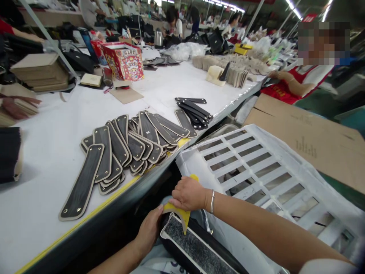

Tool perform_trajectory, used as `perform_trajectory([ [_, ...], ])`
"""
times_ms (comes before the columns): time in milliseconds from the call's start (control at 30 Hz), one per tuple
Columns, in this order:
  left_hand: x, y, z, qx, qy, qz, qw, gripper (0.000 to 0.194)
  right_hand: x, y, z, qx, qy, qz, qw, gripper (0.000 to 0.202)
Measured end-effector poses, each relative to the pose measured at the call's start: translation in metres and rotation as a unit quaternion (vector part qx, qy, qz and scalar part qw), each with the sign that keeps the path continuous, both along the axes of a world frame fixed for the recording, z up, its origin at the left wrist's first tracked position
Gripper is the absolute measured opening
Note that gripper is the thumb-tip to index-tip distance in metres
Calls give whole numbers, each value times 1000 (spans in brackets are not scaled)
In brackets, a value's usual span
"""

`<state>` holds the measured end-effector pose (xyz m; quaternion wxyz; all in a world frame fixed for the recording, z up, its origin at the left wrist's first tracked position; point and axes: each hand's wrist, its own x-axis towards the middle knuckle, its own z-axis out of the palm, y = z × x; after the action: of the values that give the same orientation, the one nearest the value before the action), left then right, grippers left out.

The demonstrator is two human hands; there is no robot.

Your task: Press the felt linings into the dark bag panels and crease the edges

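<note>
**Two hands on a yellow strip [184, 220] and a black padded piece [209, 239] beside the white crate [189, 161]**

The yellow strip is just left of the crate's near left side, curved over the end of the black padded piece. The right hand [189, 194], with a bracelet [212, 201] at its wrist, reaches across in front of the crate; its fingers are closed round the strip, pinching its middle, and both ends stick out. The left hand [149, 230], farther left of the crate, cups the end of the padded piece, thumb close to the strip's edge; its other fingers are hidden, so I cannot tell whether they pinch anything.

The strip looks light, thin and springy, stiff enough to hold a bend but likely to crease if squeezed hard; its middle seems the surest hold. The padded piece looks bulkier and softer, probably smooth and a little slippery along its black sides. It is best steadied from the outside of its end, leaving the grey speckled panel [189, 238] and its pale border untouched.

Beyond the crate's left corner, dark straps [148, 131] are heaped on the surface [37, 224], with narrower black straps [195, 110] just behind. Cardboard [308, 133] lies behind the crate, and past that sits a co-worker in a red apron [281, 93].
</note>
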<state>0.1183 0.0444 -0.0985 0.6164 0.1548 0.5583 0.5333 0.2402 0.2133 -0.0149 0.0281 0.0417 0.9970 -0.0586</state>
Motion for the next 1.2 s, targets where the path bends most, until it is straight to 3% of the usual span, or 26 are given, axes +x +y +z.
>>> perform_trajectory([
  [133, -3, -11, -4, -7, 63, 6, 998, 42, -1, 4, -6, -1, 32, 31, 999, 50],
  [300, -5, -16, 7, 15, 111, -52, 992, 44, 3, 3, -10, -24, 29, 56, 998, 47],
  [400, -6, -6, 22, 28, 139, -96, 985, 45, 12, -2, -11, -34, 11, 9, 999, 50],
  [533, -8, 14, 39, 82, 123, -218, 965, 48, 31, -15, -6, -54, -46, -83, 994, 57],
  [767, -18, 26, 50, 85, 95, -329, 936, 51, 50, -48, 1, -76, -85, -203, 972, 61],
  [933, -23, 31, 52, 38, -49, -324, 944, 52, 55, -64, 5, -67, -95, -255, 960, 60],
  [1000, -23, 35, 50, 35, -67, -313, 947, 49, 55, -70, 6, -51, -100, -272, 956, 59],
  [1100, -24, 40, 50, 77, -8, -346, 935, 42, 53, -78, 7, -36, -100, -285, 953, 56],
  [1200, -27, 45, 54, 133, 91, -400, 902, 40, 58, -80, 13, -39, -102, -303, 947, 56],
])
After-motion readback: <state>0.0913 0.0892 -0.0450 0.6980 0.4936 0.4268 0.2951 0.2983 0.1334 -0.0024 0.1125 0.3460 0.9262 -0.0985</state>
